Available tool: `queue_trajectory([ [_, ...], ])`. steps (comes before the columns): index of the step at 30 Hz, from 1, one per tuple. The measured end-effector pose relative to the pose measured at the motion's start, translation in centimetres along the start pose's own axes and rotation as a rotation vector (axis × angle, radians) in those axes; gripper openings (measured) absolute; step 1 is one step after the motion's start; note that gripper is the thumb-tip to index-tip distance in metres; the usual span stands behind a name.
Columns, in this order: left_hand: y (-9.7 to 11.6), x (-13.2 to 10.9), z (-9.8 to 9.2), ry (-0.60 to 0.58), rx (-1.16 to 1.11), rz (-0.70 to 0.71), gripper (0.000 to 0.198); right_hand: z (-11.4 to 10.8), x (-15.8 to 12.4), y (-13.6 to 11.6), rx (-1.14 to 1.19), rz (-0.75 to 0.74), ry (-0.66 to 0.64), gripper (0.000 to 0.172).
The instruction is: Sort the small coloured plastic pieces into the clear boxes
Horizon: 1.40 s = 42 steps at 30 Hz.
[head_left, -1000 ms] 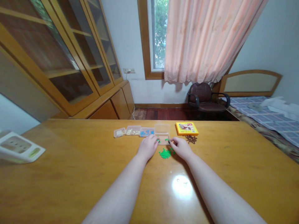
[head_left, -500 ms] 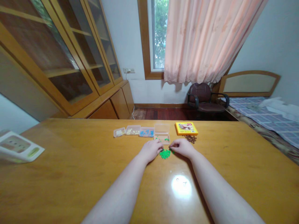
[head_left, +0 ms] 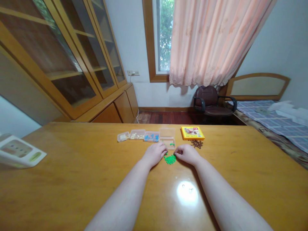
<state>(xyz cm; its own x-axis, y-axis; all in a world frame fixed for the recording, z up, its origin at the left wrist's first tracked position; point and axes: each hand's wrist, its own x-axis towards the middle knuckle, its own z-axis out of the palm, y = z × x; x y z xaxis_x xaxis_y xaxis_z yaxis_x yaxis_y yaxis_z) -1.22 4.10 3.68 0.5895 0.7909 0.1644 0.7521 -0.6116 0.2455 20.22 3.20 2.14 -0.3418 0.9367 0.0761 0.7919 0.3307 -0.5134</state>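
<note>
A small heap of green beads (head_left: 169, 158) lies on the wooden table (head_left: 72, 179) between my two hands. My left hand (head_left: 154, 153) rests at the heap's left edge, fingers curled into a pinch. My right hand (head_left: 186, 152) rests at its right edge, fingers also pinched together. What either pinch holds is too small to see. Just behind the heap stands an open clear plastic box (head_left: 167, 141) with a few green beads in it.
A row of small clear boxes holds white (head_left: 123, 137), yellowish (head_left: 137, 134) and blue (head_left: 151, 136) beads. A yellow flat box (head_left: 192, 132) and a patch of brown beads (head_left: 197, 143) lie to the right. A white device (head_left: 16, 154) sits at the table's left edge.
Both hands have drawn back from the open box to the green heap. My right hand has shifted slightly left toward it.
</note>
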Motion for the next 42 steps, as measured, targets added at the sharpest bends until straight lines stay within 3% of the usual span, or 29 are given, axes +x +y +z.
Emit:
queue_trajectory([
  [5,-0.1,0.0,-0.1,0.048,-0.007,-0.032,0.015,0.3,0.0,0.1,0.09,-0.004,0.042,0.016],
  [11,-0.2,-0.2,-0.3,-0.091,-0.029,0.029,0.014,0.6,0.5,0.0,0.158,0.118,0.268,0.027],
  [15,0.0,-0.2,-0.4,-0.116,-0.014,-0.007,0.01,0.4,0.5,-0.1,0.147,0.161,0.204,0.029],
  [21,0.0,-0.1,-0.4,-0.123,-0.019,-0.009,0.009,-0.1,0.0,1.2,0.216,0.092,0.016,0.018],
  [24,-0.1,-0.2,-0.4,-0.081,-0.026,0.006,0.009,0.0,0.0,2.0,0.24,0.095,-0.039,0.017],
  [30,-0.5,-0.2,-0.3,0.11,-0.007,0.014,0.017,-0.3,-0.1,2.0,0.22,0.107,-0.06,0.019],
  [35,-0.8,-0.1,-0.4,0.105,-0.005,-0.064,0.019,-0.8,-0.2,1.1,0.103,0.085,-0.04,0.017],
  [42,-1.8,-0.6,-1.8,0.187,-0.024,-0.31,0.022,-0.5,0.0,1.0,0.155,0.068,-0.006,0.017],
])
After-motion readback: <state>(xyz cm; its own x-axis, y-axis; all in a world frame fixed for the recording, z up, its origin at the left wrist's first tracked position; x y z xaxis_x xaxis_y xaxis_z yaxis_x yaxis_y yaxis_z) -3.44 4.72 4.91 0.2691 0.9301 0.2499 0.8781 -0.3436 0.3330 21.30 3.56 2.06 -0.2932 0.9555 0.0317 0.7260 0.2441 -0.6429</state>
